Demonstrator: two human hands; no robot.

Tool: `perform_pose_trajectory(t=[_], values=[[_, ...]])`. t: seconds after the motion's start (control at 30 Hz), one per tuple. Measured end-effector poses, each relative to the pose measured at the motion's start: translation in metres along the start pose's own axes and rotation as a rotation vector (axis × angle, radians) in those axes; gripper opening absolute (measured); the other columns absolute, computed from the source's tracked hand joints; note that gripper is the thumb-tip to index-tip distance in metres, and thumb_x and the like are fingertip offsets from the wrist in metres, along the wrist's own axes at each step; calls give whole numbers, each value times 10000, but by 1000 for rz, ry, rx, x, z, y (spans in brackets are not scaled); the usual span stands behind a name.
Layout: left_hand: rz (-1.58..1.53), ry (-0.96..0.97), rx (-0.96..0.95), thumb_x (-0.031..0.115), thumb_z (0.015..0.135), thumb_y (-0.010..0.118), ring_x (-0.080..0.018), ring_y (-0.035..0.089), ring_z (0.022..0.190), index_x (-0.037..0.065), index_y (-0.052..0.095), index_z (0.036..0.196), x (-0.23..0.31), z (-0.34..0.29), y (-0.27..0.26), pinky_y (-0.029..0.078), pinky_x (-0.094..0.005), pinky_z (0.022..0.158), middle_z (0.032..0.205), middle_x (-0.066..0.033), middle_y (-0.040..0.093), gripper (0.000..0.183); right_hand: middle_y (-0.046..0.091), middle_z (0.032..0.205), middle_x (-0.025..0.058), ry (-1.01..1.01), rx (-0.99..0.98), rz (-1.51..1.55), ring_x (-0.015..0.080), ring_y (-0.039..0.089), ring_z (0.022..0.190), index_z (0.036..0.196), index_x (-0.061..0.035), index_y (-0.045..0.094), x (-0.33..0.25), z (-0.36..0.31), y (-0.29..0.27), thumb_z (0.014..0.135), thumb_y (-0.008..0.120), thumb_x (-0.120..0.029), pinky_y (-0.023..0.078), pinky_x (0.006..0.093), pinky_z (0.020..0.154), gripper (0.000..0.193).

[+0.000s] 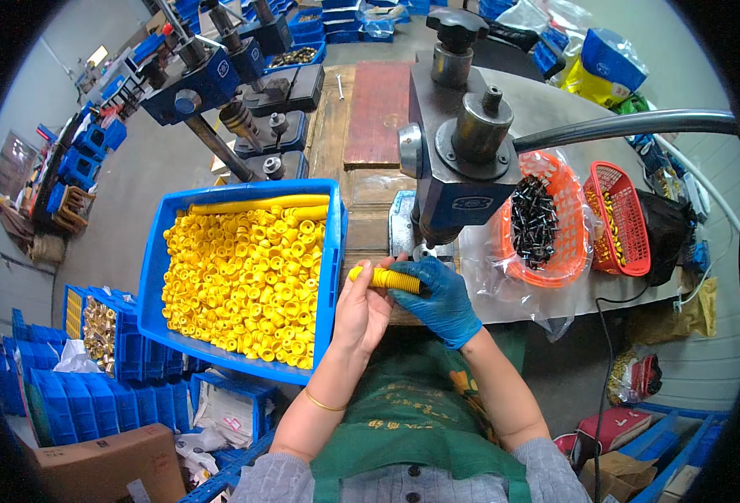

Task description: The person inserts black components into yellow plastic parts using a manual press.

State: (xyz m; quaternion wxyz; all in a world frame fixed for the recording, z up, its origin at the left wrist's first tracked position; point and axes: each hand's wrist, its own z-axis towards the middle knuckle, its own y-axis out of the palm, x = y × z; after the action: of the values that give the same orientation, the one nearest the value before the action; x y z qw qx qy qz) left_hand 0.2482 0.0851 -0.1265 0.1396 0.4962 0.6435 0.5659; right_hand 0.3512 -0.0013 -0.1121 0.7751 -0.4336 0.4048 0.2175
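Note:
A ribbed stack of yellow plastic caps [384, 279] lies crosswise between my hands, just in front of a bench press [470, 180]. My bare left hand [365, 312] is closed around its left end, thumb and fingers on the sides. Wearing a blue glove, my right hand [438, 303] grips the right end, close under the press head. A small metal fixture [424, 251] shows partly behind the glove. To the left stands a blue bin [334, 260], full of loose yellow caps [244, 285], with a long stacked row of them [261, 205] along its far side.
An orange basket [575, 214] holding black parts [533, 222] sits right of the press, beside a red basket [634, 226] with yellow pieces. More presses [277, 121] stand at the back left. A thick black hose [621, 123] runs rightward from the press. A wrench [340, 86] lies on the bench.

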Motion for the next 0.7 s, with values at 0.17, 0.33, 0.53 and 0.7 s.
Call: perform_pose_trajectory(t=[0.17,0.33,0.53,0.7], values=[[-99,-29,51,168,893,439,-269,493,1038,102,442,926,-3,9,-13,395,-388,898,981,-125,551,74,574,815,80,-54,76,47,228,554,700,989,-102,607,7,-4,1,658,689,-122,450,298,644,342],[-99,-245,108,194,889,445,-225,545,886,105,446,930,-4,12,-18,459,-384,802,918,-102,552,98,549,823,80,-115,-63,-50,263,526,770,936,-121,605,6,-2,0,663,679,-236,418,354,689,305],[-44,-246,86,321,896,406,-237,542,891,78,476,975,-12,4,-9,444,-424,813,965,-96,548,265,515,758,64,-349,-27,-244,256,485,744,847,-135,607,17,6,2,643,684,-294,368,373,659,270],[-78,-317,95,393,876,434,-233,528,920,89,472,965,-16,1,3,442,-433,819,970,-85,533,319,527,804,76,-305,-72,-188,268,493,775,873,-112,600,26,7,4,651,680,-290,380,376,704,295]])
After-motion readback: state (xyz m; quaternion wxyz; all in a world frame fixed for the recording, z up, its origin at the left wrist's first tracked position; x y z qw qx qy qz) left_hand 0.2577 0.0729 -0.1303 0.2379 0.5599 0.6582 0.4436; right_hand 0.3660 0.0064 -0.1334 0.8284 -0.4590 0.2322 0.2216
